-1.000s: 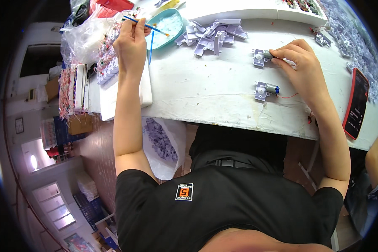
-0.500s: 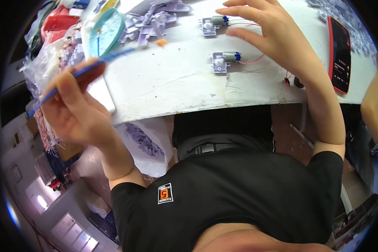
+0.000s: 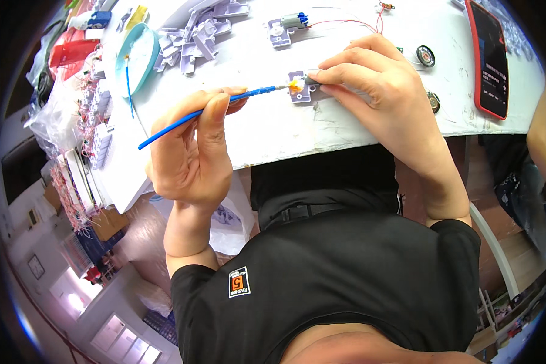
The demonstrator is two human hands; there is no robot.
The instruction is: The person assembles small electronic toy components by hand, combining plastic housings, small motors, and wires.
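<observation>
A thin blue paintbrush (image 3: 259, 91) is pinched in my left hand (image 3: 197, 142), its orange bristles touching a small lavender plastic housing (image 3: 301, 98) on the table. My right hand (image 3: 379, 85) has thumb and index finger closed on the small motor (image 3: 311, 79) at that housing's right side; the fingers hide much of it. Farther back lies a second lavender housing (image 3: 279, 37) with a silver and blue motor (image 3: 293, 21) and red wires, touched by neither hand.
A turquoise bowl (image 3: 154, 50) with pale contents and another blue brush (image 3: 129, 88) stands at left, beside piled lavender parts (image 3: 197, 45). Round speakers (image 3: 426, 56) and a red-cased phone (image 3: 488, 60) lie at right. Another person's arm (image 3: 543, 133) shows at the right edge.
My left hand has brought the brush rightward onto the nearer housing. My right hand has come down from beside the farther motor and closed on the nearer one.
</observation>
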